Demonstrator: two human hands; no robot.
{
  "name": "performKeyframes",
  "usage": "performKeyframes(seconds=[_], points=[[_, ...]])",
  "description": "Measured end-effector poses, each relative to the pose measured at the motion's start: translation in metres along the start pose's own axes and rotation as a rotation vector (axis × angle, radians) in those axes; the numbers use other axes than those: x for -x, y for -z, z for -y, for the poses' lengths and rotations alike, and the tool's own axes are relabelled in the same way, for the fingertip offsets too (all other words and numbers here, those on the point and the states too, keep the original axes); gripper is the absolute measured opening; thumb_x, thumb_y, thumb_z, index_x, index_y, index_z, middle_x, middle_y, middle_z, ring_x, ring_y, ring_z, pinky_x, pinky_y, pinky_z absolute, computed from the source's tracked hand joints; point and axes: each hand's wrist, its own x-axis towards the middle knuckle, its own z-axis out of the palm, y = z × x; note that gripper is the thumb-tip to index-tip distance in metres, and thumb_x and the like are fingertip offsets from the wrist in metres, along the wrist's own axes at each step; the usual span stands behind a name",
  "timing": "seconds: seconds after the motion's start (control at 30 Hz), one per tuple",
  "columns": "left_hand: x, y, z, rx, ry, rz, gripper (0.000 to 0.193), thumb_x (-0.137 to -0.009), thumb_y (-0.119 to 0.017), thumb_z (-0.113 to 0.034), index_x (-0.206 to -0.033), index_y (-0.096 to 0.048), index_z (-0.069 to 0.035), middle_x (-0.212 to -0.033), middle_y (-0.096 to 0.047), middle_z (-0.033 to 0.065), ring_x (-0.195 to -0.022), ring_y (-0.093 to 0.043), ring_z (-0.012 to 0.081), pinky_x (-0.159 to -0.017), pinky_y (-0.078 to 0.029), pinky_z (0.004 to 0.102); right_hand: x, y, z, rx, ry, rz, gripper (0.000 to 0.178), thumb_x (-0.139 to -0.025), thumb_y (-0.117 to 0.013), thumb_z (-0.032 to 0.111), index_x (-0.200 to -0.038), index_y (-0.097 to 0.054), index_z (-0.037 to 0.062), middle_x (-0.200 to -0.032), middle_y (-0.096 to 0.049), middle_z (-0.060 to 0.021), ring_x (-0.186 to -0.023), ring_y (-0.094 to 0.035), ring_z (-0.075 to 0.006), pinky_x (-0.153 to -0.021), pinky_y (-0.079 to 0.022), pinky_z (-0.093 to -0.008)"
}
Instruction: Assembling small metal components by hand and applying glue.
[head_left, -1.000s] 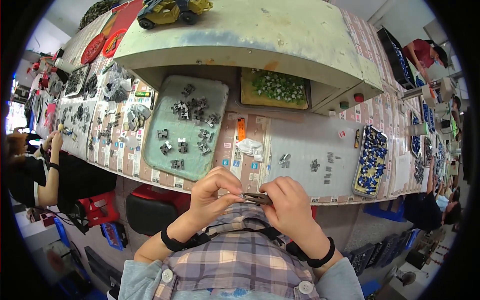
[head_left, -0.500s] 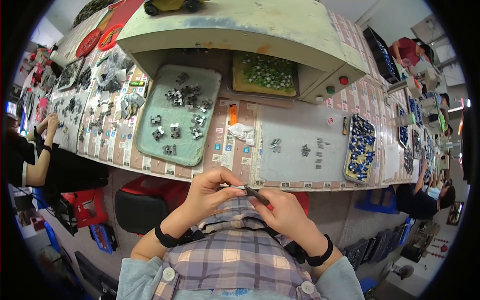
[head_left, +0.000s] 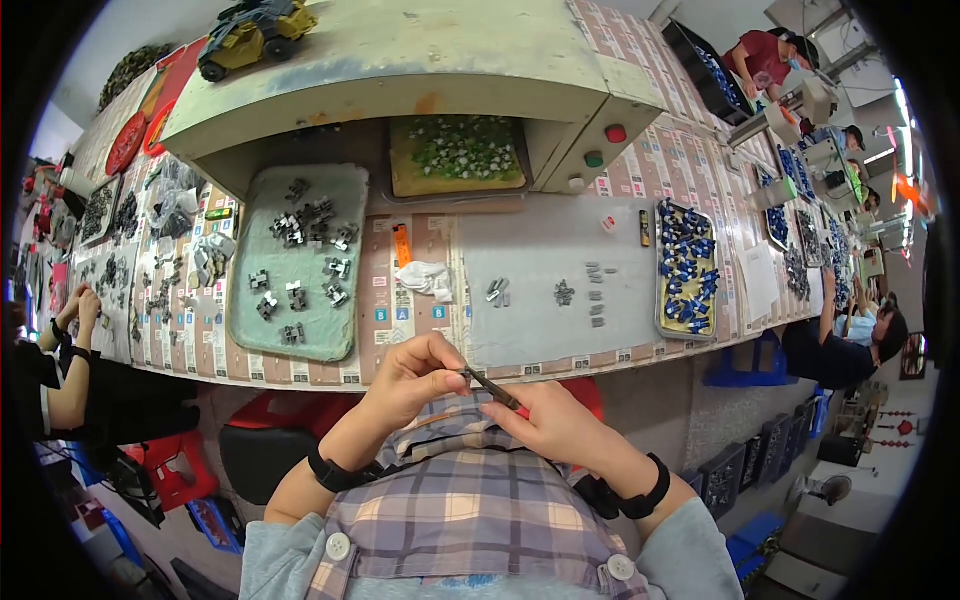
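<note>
Near the table's front edge, my left hand [head_left: 420, 372] is closed, thumb and forefinger pinched on something too small to make out. In my right hand [head_left: 560, 420] is a pair of pliers with dark jaws [head_left: 488, 385] and red handles. Their tips meet the left fingertips. Beyond the hands, a grey mat [head_left: 540, 240] carries small grey metal pieces [head_left: 565, 292] in groups, some lined up in a column. At left, a pale green tray [head_left: 250, 320] holds several black-and-silver assemblies [head_left: 300, 225].
A pale metal housing [head_left: 400, 80] with buttons stands at the back, a toy vehicle [head_left: 255, 38] on top. White cloth [head_left: 425, 280] and an orange strip [head_left: 402, 243] lie mid-table. A tray of blue parts [head_left: 685, 270] sits right. Other people work on both sides.
The view has swung, so the table and its trays sit farther left in the picture. Both hands keep the same hold, pliers tips at the left fingertips.
</note>
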Motion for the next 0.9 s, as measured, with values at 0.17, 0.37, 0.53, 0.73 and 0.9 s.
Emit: performKeyframes(seconds=[0.17,0.37,0.53,0.73,0.9], points=[[-0.037,-0.002,0.025,0.084,-0.011,-0.006,0.013,-0.077,-0.064,-0.008,-0.083,-0.053,-0.004,-0.076,-0.058,0.0059,-0.071,-0.058,0.0128,-0.065,-0.046,0.0232,-0.015,0.041,-0.018,-0.154,-0.082,0.227,0.032,-0.085,-0.051,0.031,-0.087,-0.058,0.0003,-0.052,-0.051,-0.0108,-0.047,-0.05,-0.0216,-0.048,-0.04,-0.0329],[-0.078,-0.015,0.051,0.209,-0.038,-0.002,0.013,-0.077,-0.064,-0.01,-0.08,-0.052,-0.005,-0.072,-0.057,0.0065,-0.066,-0.055,0.0137,-0.062,-0.045,0.0249,-0.031,0.086,-0.054,-0.437,-0.176,0.49,0.034,-0.086,-0.05,0.032,-0.082,-0.057,-0.0007,-0.05,-0.046,-0.0071,-0.047,-0.045,-0.0128,-0.047,-0.037,-0.0294],[-0.099,-0.025,0.072,0.149,-0.103,-0.12,0.015,-0.076,-0.066,-0.016,-0.078,-0.054,-0.008,-0.065,-0.054,0.0049,-0.061,-0.05,0.0147,-0.055,-0.038,0.0252,-0.035,0.122,-0.066,-0.016,-0.073,0.229,0.031,-0.085,-0.05,0.029,-0.078,-0.056,-0.0002,-0.052,-0.049,-0.0101,-0.048,-0.049,-0.0223,-0.049,-0.038,-0.0326],[-0.113,-0.018,0.118,0.092,-0.224,-0.153,0.014,-0.076,-0.066,-0.014,-0.078,-0.054,-0.007,-0.065,-0.054,0.0051,-0.061,-0.05,0.0157,-0.055,-0.039,0.0256,-0.039,0.118,-0.115,0.167,0.013,0.185,0.026,-0.083,-0.053,0.027,-0.079,-0.057,0.0015,-0.062,-0.055,-0.0124,-0.057,-0.054,-0.0304,-0.051,-0.04,-0.0368],[-0.108,-0.025,0.155,0.063,-0.329,-0.15,0.009,-0.076,-0.063,-0.002,-0.08,-0.055,-0.004,-0.074,-0.056,0.008,-0.07,-0.054,0.0161,-0.064,-0.044,0.0264,-0.019,0.107,-0.16,0.254,0.155,0.092,0.02,-0.08,-0.056,0.024,-0.076,-0.056,0.0037,-0.062,-0.054,-0.0105,-0.058,-0.054,-0.0287,-0.051,-0.041,-0.0364]])
